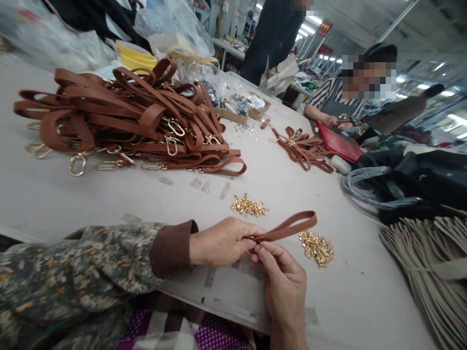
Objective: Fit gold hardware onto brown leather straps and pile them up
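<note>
My left hand (223,241) is closed around one end of a brown leather strap (295,224), whose looped end sticks out to the right over the table. My right hand (286,282) pinches a small gold stud (259,246) against the strap end, just under the left fingertips; the fingers hide most of it. Beyond my hands lies a small heap of gold metal fittings (249,206). A second heap of rounder gold pieces (316,248) sits right of the strap loop.
A big pile of brown straps with gold clasps (138,116) covers the left of the table (350,301). A smaller bunch of straps (302,148) lies farther back. Bundled grey strips (423,272) and black bags (430,180) are on the right. A co-worker (337,99) sits across the table.
</note>
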The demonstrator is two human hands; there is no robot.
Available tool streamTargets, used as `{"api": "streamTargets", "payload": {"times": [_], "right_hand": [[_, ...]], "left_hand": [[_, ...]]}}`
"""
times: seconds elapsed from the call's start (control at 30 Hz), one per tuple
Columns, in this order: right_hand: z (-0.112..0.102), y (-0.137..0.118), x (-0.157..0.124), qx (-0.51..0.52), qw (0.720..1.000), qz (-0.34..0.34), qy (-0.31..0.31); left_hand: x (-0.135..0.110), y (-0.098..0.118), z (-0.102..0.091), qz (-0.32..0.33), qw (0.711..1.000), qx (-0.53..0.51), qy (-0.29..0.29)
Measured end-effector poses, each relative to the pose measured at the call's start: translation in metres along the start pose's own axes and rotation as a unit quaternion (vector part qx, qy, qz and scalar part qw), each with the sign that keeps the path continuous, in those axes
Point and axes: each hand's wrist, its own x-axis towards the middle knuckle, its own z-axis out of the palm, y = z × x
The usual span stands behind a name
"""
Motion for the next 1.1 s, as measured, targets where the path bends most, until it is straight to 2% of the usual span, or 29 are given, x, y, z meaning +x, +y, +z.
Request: {"api": "streamTargets", "payload": {"times": [0.17, 0.37, 0.67, 0.73, 0.8, 0.87, 0.9, 0.93, 1.0, 1.07, 1.1], "right_hand": [[0.002, -0.002, -0.001, -0.025, 1.0, 0.003, 0.001], [0.008, -0.006, -0.007, -0.027, 0.999, -0.038, 0.014], [0.012, -0.008, -0.008, -0.031, 0.998, -0.045, 0.024], [0.011, -0.01, -0.007, -0.055, 0.997, -0.057, 0.021], [0.001, -0.012, -0.004, -0.121, 0.989, -0.077, 0.027], [-0.02, -0.011, 0.0, -0.229, 0.966, -0.101, 0.066], [-0.033, -0.01, 0.002, -0.296, 0.944, -0.113, 0.096], [-0.047, -0.009, 0.005, -0.369, 0.913, -0.123, 0.127], [-0.075, -0.005, 0.01, -0.513, 0.83, -0.139, 0.168], [-0.097, -0.001, 0.015, -0.625, 0.745, -0.154, 0.173], [-0.104, 0.0, 0.017, -0.663, 0.712, -0.162, 0.166]], "left_hand": [[-0.003, 0.004, -0.002, 0.031, 0.995, 0.09, -0.008], [-0.006, 0.006, -0.001, 0.074, 0.984, 0.164, -0.004], [-0.006, 0.004, 0.0, 0.107, 0.985, 0.133, -0.014], [-0.005, 0.004, 0.003, 0.089, 0.991, 0.095, -0.018], [-0.005, 0.003, 0.005, 0.044, 0.998, 0.033, -0.014], [-0.005, 0.002, 0.007, -0.003, 1.0, -0.022, 0.006], [-0.005, 0.002, 0.007, -0.019, 0.999, -0.037, 0.016], [-0.005, 0.003, 0.006, -0.031, 0.998, -0.044, 0.021], [-0.005, 0.005, 0.005, -0.049, 0.997, -0.051, 0.015], [-0.005, 0.008, 0.004, -0.07, 0.996, -0.06, 0.008], [-0.005, 0.009, 0.004, -0.08, 0.994, -0.068, 0.012]]}}
